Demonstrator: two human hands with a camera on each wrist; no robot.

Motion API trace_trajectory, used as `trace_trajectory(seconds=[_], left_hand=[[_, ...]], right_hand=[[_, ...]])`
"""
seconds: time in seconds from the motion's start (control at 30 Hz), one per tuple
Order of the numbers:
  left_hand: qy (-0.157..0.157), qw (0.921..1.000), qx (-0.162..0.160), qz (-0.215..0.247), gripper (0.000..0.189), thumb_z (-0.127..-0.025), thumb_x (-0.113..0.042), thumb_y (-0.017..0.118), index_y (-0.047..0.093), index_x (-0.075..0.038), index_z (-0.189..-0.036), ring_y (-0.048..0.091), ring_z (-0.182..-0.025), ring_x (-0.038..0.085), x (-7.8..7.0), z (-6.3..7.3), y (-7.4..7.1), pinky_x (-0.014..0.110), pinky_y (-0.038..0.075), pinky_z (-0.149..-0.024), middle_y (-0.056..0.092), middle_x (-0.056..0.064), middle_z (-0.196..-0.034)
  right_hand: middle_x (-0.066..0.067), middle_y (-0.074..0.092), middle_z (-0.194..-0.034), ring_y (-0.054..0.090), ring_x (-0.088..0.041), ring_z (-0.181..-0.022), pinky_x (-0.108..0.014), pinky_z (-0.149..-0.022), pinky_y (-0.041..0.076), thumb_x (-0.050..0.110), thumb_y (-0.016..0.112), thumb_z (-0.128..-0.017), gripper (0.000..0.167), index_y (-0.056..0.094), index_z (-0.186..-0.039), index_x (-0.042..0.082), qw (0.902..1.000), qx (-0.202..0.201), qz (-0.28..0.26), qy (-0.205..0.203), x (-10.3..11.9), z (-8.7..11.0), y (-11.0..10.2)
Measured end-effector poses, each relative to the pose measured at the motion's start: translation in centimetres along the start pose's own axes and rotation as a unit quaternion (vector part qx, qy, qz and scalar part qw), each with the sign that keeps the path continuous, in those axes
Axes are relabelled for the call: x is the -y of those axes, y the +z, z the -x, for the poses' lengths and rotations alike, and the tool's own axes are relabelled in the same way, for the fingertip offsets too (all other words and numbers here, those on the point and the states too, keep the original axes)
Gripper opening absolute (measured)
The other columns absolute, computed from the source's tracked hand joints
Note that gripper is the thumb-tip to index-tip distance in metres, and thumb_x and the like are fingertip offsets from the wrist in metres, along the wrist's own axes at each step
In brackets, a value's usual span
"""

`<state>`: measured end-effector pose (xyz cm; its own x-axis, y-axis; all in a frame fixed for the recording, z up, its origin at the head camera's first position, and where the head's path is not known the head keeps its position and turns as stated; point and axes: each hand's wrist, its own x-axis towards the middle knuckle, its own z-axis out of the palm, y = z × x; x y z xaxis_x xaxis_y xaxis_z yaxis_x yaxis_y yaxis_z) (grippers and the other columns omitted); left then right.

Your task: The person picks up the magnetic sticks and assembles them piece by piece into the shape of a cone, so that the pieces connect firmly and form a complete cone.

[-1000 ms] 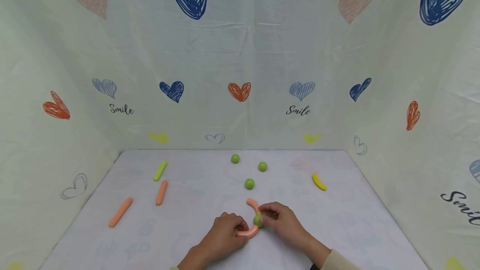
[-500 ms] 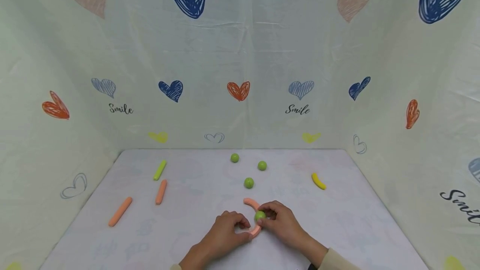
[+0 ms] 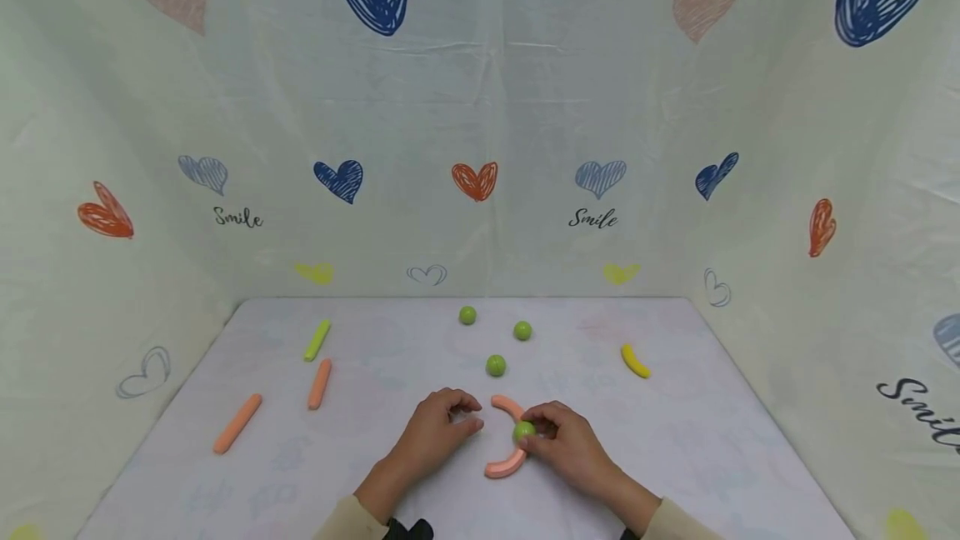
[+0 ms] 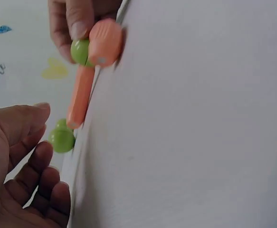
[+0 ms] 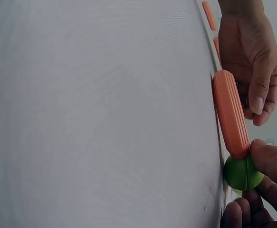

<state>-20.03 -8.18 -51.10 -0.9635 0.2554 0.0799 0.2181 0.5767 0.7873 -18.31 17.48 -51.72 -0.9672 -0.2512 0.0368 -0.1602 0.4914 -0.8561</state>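
Observation:
A green ball with a seam sits between two curved orange sticks; my right hand pinches it between thumb and fingers. One curved stick meets the ball from the far side, the other curved stick from the near side. In the right wrist view the grooved near stick touches the ball. My left hand is held off to the left of the sticks, fingers loosely bent. The left wrist view shows nothing between the fingers of this hand.
Beyond the hands lie three loose green balls, the nearest ball behind the far stick. At left are two straight orange sticks, a longer one and a shorter one, plus a yellow-green stick. A curved yellow piece lies right.
My left hand has let go of the near curved stick and moved away to the left and farther back. My right hand keeps its pinch on the ball, which shifted slightly.

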Motion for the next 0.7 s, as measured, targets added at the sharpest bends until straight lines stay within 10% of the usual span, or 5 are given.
trace_trajectory(seconds=[0.7], left_hand=[[-0.042,0.9936,-0.06,0.087,0.042,-0.092,-0.017,0.082,0.07,-0.013,-0.132,0.06,-0.121,0.027,0.2,-8.0,1.6,0.05,0.049,-0.106,0.07,0.007,-0.121]], right_hand=[[0.003,0.069,-0.104,0.062,-0.003,-0.088,-0.021,-0.075,0.053,0.027,0.087,-0.087,0.03,0.076,-0.113,0.015,0.9999,-0.007,0.009,0.007,-0.6,0.4,-1.1]])
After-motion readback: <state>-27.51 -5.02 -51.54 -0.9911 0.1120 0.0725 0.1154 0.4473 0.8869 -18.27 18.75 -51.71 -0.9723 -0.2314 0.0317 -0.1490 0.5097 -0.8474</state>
